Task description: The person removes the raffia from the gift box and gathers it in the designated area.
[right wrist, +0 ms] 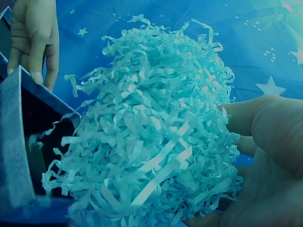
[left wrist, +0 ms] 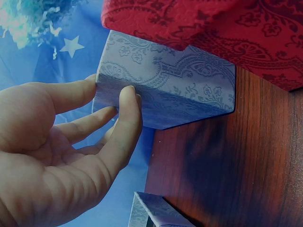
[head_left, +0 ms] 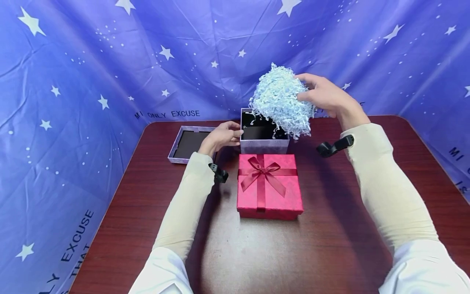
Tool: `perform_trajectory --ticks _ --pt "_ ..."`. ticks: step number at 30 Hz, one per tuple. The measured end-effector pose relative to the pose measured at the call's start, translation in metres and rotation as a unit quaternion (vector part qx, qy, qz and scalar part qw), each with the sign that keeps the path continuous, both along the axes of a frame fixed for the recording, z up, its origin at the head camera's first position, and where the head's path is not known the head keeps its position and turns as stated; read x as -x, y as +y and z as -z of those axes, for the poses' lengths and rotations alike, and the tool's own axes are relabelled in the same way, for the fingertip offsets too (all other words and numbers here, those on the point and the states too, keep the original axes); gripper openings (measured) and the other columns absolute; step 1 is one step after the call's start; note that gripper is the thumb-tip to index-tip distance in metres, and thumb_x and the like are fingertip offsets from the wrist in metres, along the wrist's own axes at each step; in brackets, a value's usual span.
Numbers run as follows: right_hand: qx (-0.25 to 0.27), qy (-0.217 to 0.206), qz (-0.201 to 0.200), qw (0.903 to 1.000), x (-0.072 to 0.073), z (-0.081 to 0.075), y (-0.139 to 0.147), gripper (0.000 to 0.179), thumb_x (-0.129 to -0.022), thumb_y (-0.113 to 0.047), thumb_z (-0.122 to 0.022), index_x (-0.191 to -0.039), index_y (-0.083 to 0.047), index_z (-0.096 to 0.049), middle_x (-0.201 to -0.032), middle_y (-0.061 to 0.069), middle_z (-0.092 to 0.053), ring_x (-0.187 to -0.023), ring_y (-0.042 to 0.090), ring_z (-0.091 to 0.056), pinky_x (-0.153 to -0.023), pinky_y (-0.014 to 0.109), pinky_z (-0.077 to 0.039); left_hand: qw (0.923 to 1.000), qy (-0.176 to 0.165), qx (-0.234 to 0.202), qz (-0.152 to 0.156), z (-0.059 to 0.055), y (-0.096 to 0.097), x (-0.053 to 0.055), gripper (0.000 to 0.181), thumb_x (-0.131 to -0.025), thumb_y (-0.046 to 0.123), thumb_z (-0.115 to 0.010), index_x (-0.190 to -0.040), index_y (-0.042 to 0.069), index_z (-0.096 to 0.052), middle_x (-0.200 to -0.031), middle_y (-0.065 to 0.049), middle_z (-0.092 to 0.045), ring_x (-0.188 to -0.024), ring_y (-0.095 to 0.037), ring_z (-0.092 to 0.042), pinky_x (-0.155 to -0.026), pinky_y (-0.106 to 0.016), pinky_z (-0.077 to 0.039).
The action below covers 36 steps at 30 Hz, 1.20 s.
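A big clump of pale blue shredded paper (head_left: 280, 100) is gripped at its right side by my right hand (head_left: 328, 96), over the right rear part of an open grey-lilac patterned box (head_left: 264, 146) with a black inside. Some strands dangle into the box opening. My left hand (head_left: 222, 136) touches the box's left wall with its fingertips. In the left wrist view, the fingers of the left hand (left wrist: 71, 146) are lightly bent against the box side (left wrist: 165, 71). The right wrist view shows the paper clump (right wrist: 151, 127) partly hiding the fingers of the right hand (right wrist: 270, 156).
In front of the open box sits a closed red gift box (head_left: 269, 192) with a ribbon bow. A grey-lilac lid (head_left: 189, 143) lies inside up at the left, behind the left wrist. The brown table (head_left: 257, 253) meets a blue star-printed cloth (head_left: 213, 49) at the back and sides.
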State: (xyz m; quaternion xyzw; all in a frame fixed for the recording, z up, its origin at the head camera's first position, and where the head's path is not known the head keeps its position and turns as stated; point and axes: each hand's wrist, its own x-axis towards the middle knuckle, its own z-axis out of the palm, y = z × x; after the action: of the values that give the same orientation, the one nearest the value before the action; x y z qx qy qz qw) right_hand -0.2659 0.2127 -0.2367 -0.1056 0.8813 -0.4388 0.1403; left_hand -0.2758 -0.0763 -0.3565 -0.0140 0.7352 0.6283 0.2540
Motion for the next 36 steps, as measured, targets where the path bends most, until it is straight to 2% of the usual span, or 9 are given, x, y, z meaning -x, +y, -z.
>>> perform_trajectory --ticks 4,7,11,14,15,18,27,32,36 --pt "0.006 -0.003 0.011 0.9999 -0.003 0.0 0.015 0.068 -0.096 -0.02 -0.051 -0.154 -0.028 -0.016 -0.161 0.009 0.0 -0.142 0.029 -0.024 -0.114 0.05 -0.03 1.0 0.0 0.003 -0.001 0.0 0.0 0.0 0.047 -0.097 0.005 -0.052 -0.14 -0.004 -0.035 -0.123 -0.019 -0.052 -0.088 -0.021 -0.057 -0.1 -0.041 -0.049" --pt "-0.005 0.001 0.022 0.9998 -0.006 0.001 0.025 0.067 -0.096 -0.021 -0.052 -0.153 -0.029 -0.017 -0.161 0.01 -0.001 -0.086 0.017 -0.061 -0.073 0.032 -0.055 1.0 0.002 0.002 -0.003 0.001 0.0 0.0 0.048 -0.097 0.005 -0.053 -0.14 -0.005 -0.034 -0.116 -0.015 -0.053 -0.089 -0.022 -0.058 -0.1 -0.041 -0.049" --pt "-0.008 0.002 0.031 0.9995 -0.009 0.004 0.04 0.067 -0.097 -0.021 -0.05 -0.154 -0.027 -0.016 -0.161 0.012 -0.001 -0.053 0.006 -0.041 -0.05 0.027 -0.047 1.0 0.003 0.002 -0.004 0.001 0.0 0.0 0.046 -0.096 0.005 -0.053 -0.138 -0.004 -0.036 -0.124 -0.02 -0.051 -0.092 -0.023 -0.057 -0.099 -0.041 -0.05" --pt "0.021 -0.012 0.036 0.9991 -0.012 0.009 0.05 0.067 -0.098 -0.018 -0.048 -0.154 -0.026 -0.014 -0.161 0.013 0.003 -0.116 0.02 -0.052 -0.103 0.041 -0.044 1.0 0.005 0.002 -0.004 0.001 0.0 -0.001 0.043 -0.096 0.003 -0.052 -0.137 -0.004 -0.038 -0.122 -0.019 -0.052 -0.095 -0.024 -0.057 -0.098 -0.041 -0.05" --pt "0.02 -0.012 0.04 0.9989 -0.012 0.011 0.053 0.066 -0.098 -0.018 -0.048 -0.154 -0.026 -0.014 -0.16 0.014 0.002 -0.115 0.025 -0.053 -0.101 0.043 -0.045 1.0 0.005 0.002 -0.004 0.002 0.0 -0.001 0.043 -0.096 0.003 -0.052 -0.136 -0.004 -0.038 -0.12 -0.018 -0.053 -0.095 -0.025 -0.057 -0.098 -0.041 -0.05" --pt "0.042 -0.025 0.05 0.9976 -0.014 0.018 0.063 0.067 -0.098 -0.016 -0.046 -0.155 -0.025 -0.011 -0.16 0.015 0.004 -0.145 0.036 -0.005 -0.117 0.057 -0.015 1.0 0.004 0.003 -0.005 0.002 0.0 -0.001 0.044 -0.096 0.003 -0.053 -0.137 -0.004 -0.037 -0.117 -0.016 -0.054 -0.097 -0.026 -0.057 -0.097 -0.039 -0.051" --pt "0.081 -0.056 0.073 0.9924 -0.016 0.047 0.096 0.066 -0.1 -0.015 -0.045 -0.154 -0.027 -0.01 -0.161 0.01 0.008 -0.144 0.033 -0.011 -0.117 0.056 -0.017 1.0 0.003 0.003 -0.004 0.003 0.0 0.0 0.042 -0.096 0.005 -0.053 -0.135 -0.002 -0.039 -0.137 -0.027 -0.045 -0.097 -0.025 -0.057 -0.094 -0.037 -0.053" --pt "0.056 -0.059 0.081 0.9934 -0.017 0.066 0.111 0.063 -0.1 -0.021 -0.047 -0.154 -0.027 -0.014 -0.147 0.009 -0.025 -0.119 0.015 -0.041 -0.099 0.031 -0.045 1.0 0.005 0.0 -0.005 0.003 0.0 0.0 0.042 -0.096 0.005 -0.053 -0.135 -0.003 -0.038 -0.133 -0.026 -0.047 -0.092 -0.024 -0.056 -0.094 -0.038 -0.052" --pt "0.039 -0.072 0.087 0.9928 -0.017 0.079 0.12 0.066 -0.1 -0.023 -0.048 -0.154 -0.026 -0.011 -0.153 0.017 -0.019 -0.129 0.029 -0.035 -0.107 0.043 -0.04 1.0 0.005 -0.001 -0.006 0.003 0.0 -0.001 0.042 -0.096 0.004 -0.053 -0.135 -0.003 -0.039 -0.132 -0.025 -0.047 -0.092 -0.024 -0.056 -0.095 -0.039 -0.052"
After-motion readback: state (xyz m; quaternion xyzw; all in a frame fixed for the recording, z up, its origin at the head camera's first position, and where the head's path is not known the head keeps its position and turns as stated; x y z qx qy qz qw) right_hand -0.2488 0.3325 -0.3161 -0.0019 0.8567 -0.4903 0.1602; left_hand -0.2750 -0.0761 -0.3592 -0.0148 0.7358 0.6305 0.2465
